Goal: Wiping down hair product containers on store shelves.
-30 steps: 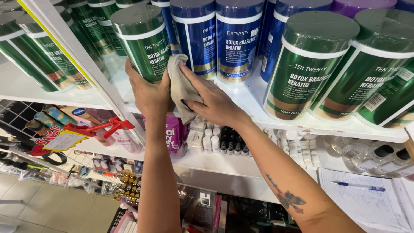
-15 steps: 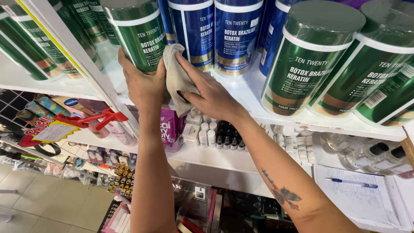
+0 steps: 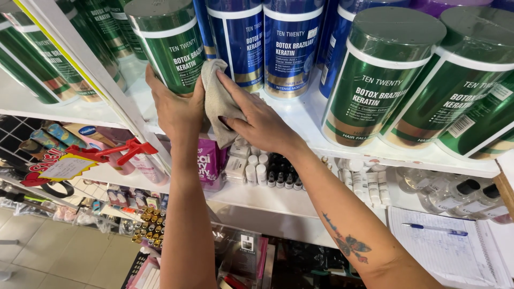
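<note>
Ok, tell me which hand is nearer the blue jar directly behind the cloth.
Right. The right hand presses the cloth just before the blue jar; the left hand grips the green jar beside it.

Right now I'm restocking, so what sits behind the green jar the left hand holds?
Behind the green jar in the left hand stand more green jars and blue jars. The white shelf directly behind it is hidden by the jar.
</note>
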